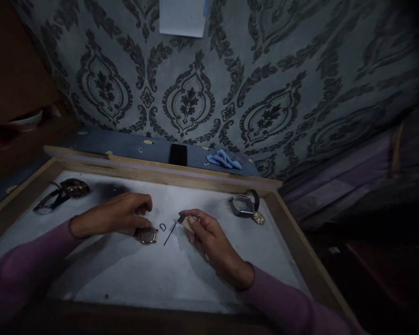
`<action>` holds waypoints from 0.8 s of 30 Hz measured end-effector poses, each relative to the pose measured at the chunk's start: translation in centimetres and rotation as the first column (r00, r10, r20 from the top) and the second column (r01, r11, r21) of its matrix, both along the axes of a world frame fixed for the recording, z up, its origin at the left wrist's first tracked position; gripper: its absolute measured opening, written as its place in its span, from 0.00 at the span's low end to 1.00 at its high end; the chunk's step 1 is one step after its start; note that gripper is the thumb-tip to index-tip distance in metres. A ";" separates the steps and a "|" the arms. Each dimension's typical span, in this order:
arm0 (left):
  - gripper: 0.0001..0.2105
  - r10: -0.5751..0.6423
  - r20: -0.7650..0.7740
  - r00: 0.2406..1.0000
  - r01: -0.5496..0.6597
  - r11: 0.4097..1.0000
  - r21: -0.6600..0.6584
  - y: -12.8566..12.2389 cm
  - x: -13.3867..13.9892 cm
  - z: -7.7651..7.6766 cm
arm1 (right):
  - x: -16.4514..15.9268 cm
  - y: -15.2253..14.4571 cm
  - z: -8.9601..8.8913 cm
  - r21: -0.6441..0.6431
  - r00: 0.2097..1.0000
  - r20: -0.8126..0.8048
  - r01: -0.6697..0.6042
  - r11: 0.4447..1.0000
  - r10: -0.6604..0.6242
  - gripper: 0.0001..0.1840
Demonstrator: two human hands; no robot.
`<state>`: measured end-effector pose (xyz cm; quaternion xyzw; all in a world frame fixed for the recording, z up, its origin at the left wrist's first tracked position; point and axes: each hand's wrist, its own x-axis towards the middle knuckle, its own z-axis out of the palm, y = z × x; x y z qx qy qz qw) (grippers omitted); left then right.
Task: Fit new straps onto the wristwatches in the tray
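Observation:
My left hand (120,214) is over the white surface, thumb and index finger apart with nothing visible between them. Just below its thumb lies a round watch (148,236) with a pinkish-gold case; the hand partly covers its left side. My right hand (209,235) pinches a small flat piece (186,224), beige with a dark end, perhaps a bit of watch strap. Between the hands lie a thin dark stick (170,234) and a small dark loop (162,227).
A wooden frame (293,237) borders the white surface (153,284). Watches with dark straps (57,200) lie at left; another watch (243,204) and a gold round piece (259,217) lie at right. Behind the frame are a black phone (178,154) and a blue cloth (224,159).

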<state>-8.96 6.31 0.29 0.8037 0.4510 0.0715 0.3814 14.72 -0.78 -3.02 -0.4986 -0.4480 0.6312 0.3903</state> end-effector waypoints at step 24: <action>0.12 -0.120 0.207 0.971 0.195 0.898 -0.394 -2.2 1.7 -0.6 | 1.0 -0.8 1.9 -0.153 0.980 -0.180 0.055 0.987 -0.083 0.19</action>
